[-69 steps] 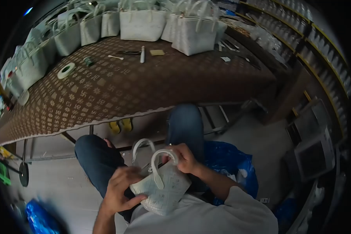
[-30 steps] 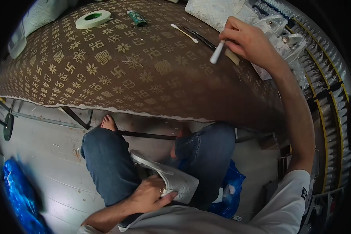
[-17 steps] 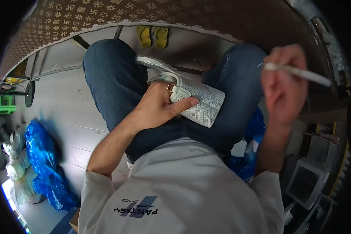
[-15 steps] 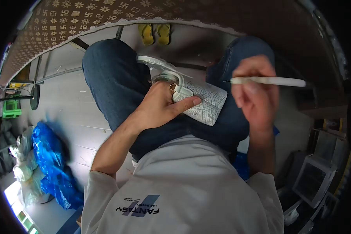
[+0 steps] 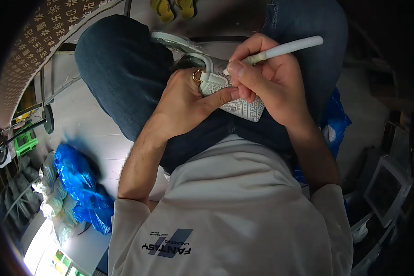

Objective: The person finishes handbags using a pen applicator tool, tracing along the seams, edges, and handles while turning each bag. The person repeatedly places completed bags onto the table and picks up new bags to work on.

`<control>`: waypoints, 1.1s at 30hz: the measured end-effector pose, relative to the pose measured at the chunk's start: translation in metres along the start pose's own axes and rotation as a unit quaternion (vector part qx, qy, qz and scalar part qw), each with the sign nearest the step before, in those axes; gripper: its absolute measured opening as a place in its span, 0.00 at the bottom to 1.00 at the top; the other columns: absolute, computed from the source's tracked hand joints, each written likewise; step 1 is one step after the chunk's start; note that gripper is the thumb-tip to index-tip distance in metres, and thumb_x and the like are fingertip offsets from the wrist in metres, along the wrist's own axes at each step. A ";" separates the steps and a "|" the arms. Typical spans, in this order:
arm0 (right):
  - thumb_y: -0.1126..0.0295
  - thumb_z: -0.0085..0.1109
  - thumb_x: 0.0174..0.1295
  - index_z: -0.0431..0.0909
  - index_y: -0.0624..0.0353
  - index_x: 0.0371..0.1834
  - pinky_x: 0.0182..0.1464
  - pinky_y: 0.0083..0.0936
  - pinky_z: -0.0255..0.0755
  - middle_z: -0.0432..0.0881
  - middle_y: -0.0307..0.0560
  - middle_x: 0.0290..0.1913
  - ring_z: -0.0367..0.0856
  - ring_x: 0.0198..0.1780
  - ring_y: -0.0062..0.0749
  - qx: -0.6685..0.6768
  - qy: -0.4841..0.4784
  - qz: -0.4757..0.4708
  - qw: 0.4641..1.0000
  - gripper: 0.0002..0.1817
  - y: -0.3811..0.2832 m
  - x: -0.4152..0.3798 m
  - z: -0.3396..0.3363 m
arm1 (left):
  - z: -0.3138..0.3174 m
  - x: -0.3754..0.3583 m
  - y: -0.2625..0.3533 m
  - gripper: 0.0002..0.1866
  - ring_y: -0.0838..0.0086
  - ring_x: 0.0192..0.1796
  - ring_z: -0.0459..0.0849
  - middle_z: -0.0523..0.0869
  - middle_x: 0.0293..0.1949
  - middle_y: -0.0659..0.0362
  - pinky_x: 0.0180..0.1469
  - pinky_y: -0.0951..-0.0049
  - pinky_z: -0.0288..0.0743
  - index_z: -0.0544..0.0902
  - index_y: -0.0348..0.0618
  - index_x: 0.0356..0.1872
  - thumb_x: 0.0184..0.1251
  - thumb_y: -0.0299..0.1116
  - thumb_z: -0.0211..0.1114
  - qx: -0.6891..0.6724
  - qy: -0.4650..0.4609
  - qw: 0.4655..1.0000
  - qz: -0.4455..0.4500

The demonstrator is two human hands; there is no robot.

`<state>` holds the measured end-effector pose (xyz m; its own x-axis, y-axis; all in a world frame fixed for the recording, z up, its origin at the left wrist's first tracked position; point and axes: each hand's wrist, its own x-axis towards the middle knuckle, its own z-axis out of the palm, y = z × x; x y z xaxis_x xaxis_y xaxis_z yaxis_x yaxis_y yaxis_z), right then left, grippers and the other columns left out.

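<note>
A small white handbag (image 5: 245, 108) with a grey geometric pattern rests on my lap, with a pale strap (image 5: 198, 57) and a gold ring (image 5: 197, 76) at its near-left end. My left hand (image 5: 184, 101) is wrapped round that end, thumb along the patterned side. My right hand (image 5: 276, 87) pinches a slim white pen-shaped tool (image 5: 294, 46), its back end pointing up to the right. The tool's front end is down at the bag beside my left thumb. My right fingers hide its fine tip and part of the bag.
Blue plastic bags (image 5: 85, 188) lie on the floor at left, with a green stool (image 5: 25, 141) beyond. Yellow flip-flops (image 5: 163, 10) sit past my knees. A patterned cloth (image 5: 37, 50) hangs at upper left. A grey-framed panel (image 5: 386, 188) stands at right.
My right hand has come left with the tool, from beside the bag onto it, and the tool has tilted. The left hand keeps its hold. The view has shifted.
</note>
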<state>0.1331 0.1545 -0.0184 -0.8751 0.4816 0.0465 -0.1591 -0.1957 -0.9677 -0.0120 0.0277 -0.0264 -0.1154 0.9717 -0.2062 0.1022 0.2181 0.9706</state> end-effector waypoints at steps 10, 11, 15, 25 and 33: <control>0.75 0.68 0.65 0.77 0.64 0.38 0.23 0.13 0.70 0.80 0.41 0.25 0.79 0.24 0.15 0.017 0.021 0.049 0.998 0.08 -0.002 0.008 0.003 | 0.005 -0.001 -0.004 0.07 0.75 0.30 0.88 0.90 0.27 0.56 0.35 0.71 0.80 0.90 0.39 0.36 0.64 0.32 0.75 -0.025 0.073 0.995 0.063; 0.75 0.68 0.65 0.77 0.64 0.38 0.23 0.13 0.70 0.80 0.41 0.25 0.79 0.24 0.15 0.017 0.021 0.051 0.998 0.08 0.002 0.008 0.004 | 0.006 -0.001 -0.005 0.07 0.75 0.30 0.88 0.90 0.27 0.56 0.35 0.71 0.80 0.90 0.39 0.36 0.64 0.32 0.75 -0.026 0.073 0.995 0.062; 0.77 0.72 0.60 0.76 0.63 0.35 0.25 0.16 0.66 0.78 0.39 0.26 0.73 0.24 0.17 -0.370 0.059 -0.269 0.887 0.10 0.017 -0.002 0.014 | 0.014 -0.006 -0.014 0.10 0.65 0.26 0.86 0.85 0.22 0.53 0.33 0.67 0.78 0.87 0.37 0.32 0.60 0.33 0.76 0.112 0.122 0.985 0.044; 0.71 0.68 0.66 0.77 0.63 0.36 0.25 0.15 0.72 0.79 0.40 0.23 0.77 0.23 0.14 -0.087 0.025 -0.006 0.996 0.09 0.009 0.007 0.008 | 0.013 -0.007 -0.026 0.15 0.72 0.21 0.80 0.82 0.19 0.53 0.28 0.68 0.74 0.86 0.36 0.29 0.60 0.38 0.78 0.048 0.138 0.989 0.039; 0.72 0.68 0.65 0.77 0.63 0.34 0.25 0.19 0.73 0.79 0.43 0.21 0.80 0.22 0.22 -0.062 0.057 0.042 0.996 0.09 0.005 0.007 0.010 | 0.017 -0.004 -0.024 0.14 0.73 0.20 0.78 0.80 0.18 0.54 0.27 0.69 0.73 0.85 0.36 0.30 0.63 0.38 0.77 0.028 0.147 0.986 0.069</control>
<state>0.1213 0.1487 -0.0208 -0.8243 0.5632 -0.0573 -0.0244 -0.1364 -0.9904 0.0028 0.0206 -0.0507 -0.3774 0.9258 -0.0186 0.1912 0.0976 0.9767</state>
